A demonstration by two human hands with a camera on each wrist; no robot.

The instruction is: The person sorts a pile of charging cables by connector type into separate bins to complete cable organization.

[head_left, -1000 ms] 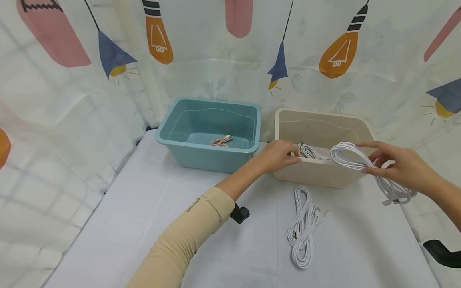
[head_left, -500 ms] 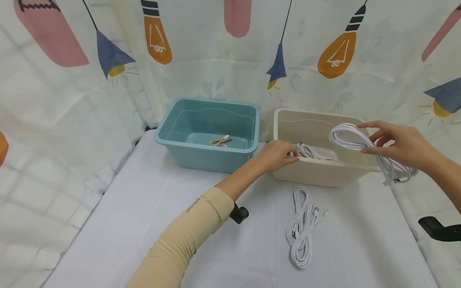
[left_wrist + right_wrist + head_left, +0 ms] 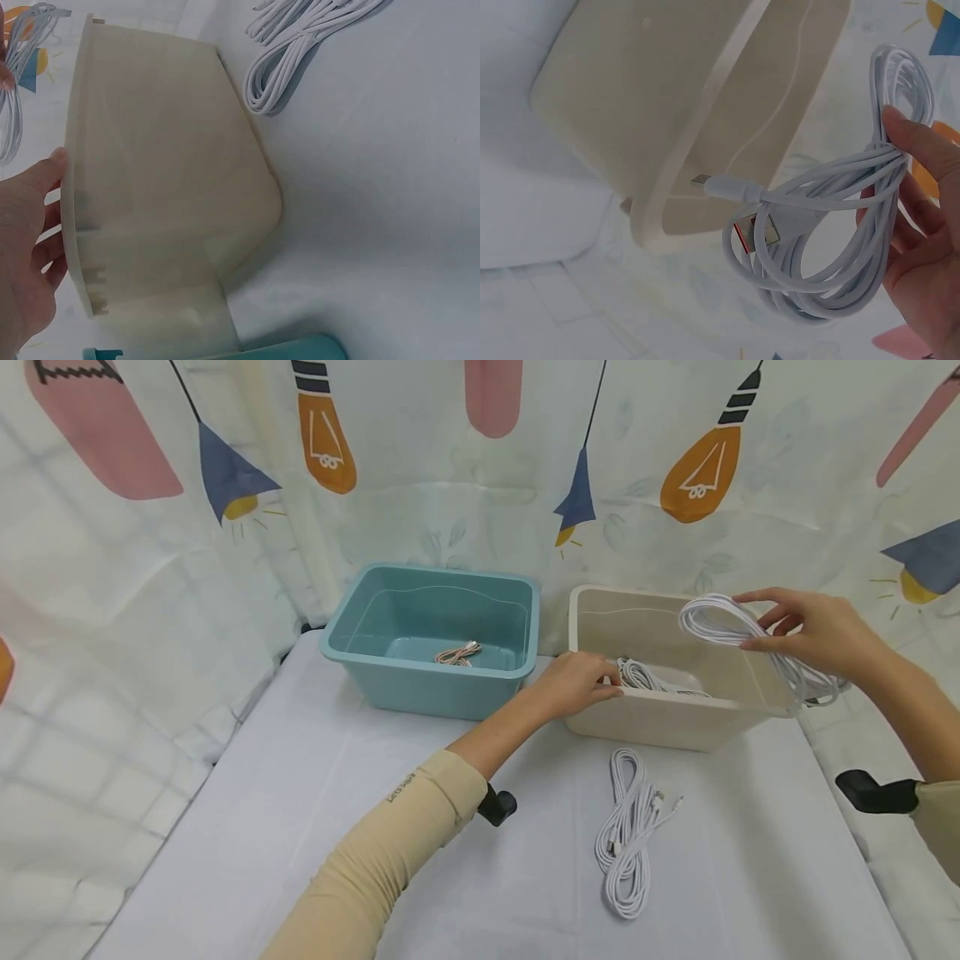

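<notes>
My right hand (image 3: 817, 631) pinches a coiled white USB cable (image 3: 714, 617) between thumb and fingers, above the right end of the beige bin (image 3: 652, 724). In the right wrist view its plug ends (image 3: 721, 187) hang near the bin's rim. With fingers inside and thumb outside, my left hand (image 3: 576, 683) grips the bin's front rim near its left corner. White coiled cables (image 3: 643, 676) lie inside that bin, partly hidden by its front wall. Another coiled white cable (image 3: 628, 852) rests on the table in front of the bin.
A teal bin (image 3: 442, 693) stands to the left of the beige one, with a small tan cable (image 3: 457, 654) inside. Both bins are near the back of the white-covered table (image 3: 285, 827). A patterned curtain (image 3: 457, 468) hangs behind them.
My right hand has risen and moved slightly left with the coiled white cable, from beside the beige bin to above its right end. My left hand has kept its grip on the rim.
</notes>
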